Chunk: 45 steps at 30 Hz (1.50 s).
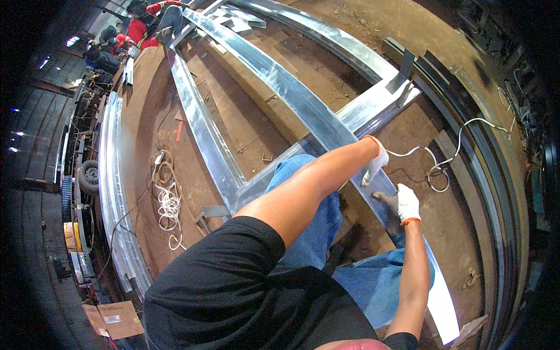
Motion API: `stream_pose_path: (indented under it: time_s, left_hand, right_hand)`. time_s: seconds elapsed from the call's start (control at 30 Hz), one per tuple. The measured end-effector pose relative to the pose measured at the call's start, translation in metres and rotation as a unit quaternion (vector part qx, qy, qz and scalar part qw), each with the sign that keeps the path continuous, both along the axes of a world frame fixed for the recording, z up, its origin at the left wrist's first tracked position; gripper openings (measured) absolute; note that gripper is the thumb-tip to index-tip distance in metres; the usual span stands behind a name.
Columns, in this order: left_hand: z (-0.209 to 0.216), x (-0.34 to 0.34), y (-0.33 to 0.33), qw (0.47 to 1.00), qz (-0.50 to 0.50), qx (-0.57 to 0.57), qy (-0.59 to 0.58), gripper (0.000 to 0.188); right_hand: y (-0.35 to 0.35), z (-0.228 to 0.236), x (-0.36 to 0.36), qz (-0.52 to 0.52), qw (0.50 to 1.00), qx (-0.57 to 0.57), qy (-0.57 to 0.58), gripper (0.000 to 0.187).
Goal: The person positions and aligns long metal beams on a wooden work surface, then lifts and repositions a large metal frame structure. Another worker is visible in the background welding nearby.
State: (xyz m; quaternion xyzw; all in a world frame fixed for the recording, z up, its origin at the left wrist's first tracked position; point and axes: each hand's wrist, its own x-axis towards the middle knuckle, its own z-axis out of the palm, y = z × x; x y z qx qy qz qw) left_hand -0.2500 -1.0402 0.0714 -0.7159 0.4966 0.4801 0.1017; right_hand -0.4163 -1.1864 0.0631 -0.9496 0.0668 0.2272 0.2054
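Note:
A long shiny metal beam (291, 93) runs from the far left, across a metal frame, to the lower right past my knees. My left hand (376, 161), in a white work glove with an orange cuff and greyed fingertips, grips the beam just beyond the crossing. Closer to me, my right hand (403, 204), gloved the same way, clasps the beam's right edge with its dirty grey thumb side over the top face. Part of the fingers of each hand is hidden. Underneath, the crosspiece (373, 105) joins the frame's side rail (201, 125).
White cord (169, 207) lies coiled on the dirt floor at left, beside long metal profiles (111, 175). Dark steel bars (484, 169) are stacked at right, with a white cable (438, 169) near them. Co-workers in red (137, 32) crouch at the far left. A cardboard piece (116, 319) lies lower left.

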Motion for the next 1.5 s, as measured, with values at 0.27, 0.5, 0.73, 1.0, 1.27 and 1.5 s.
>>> stream_pose_path:
  time_s: [0.27, 0.5, 0.73, 1.0, 1.27, 1.5]
  left_hand:
    - [0.033, 0.012, -0.016, 0.993, 0.012, -0.101, -0.06, 0.079]
    - [0.051, 0.002, -0.021, 0.974, 0.052, -0.178, -0.13, 0.071]
    - [0.032, -0.017, -0.003, 0.941, 0.012, -0.242, -0.234, 0.067]
    - [0.031, -0.032, 0.001, 0.945, -0.006, -0.225, -0.239, 0.06]
    - [0.025, -0.037, -0.001, 0.951, 0.017, -0.2, -0.235, 0.053]
    - [0.011, -0.037, 0.003, 0.958, 0.019, -0.192, -0.212, 0.048]
  right_hand:
    - [-0.017, 0.022, 0.012, -0.025, 0.992, -0.077, -0.101, 0.085]
    - [-0.044, -0.008, 0.009, -0.032, 0.967, -0.117, -0.226, 0.051]
    - [-0.039, -0.024, -0.002, 0.024, 0.95, -0.178, -0.255, 0.031]
    - [-0.019, 0.001, -0.008, 0.034, 0.967, -0.181, -0.177, 0.067]
    - [-0.021, -0.001, -0.015, 0.04, 0.985, -0.126, -0.115, 0.057]
    - [-0.023, -0.007, -0.009, 0.072, 0.99, -0.095, -0.076, 0.066]
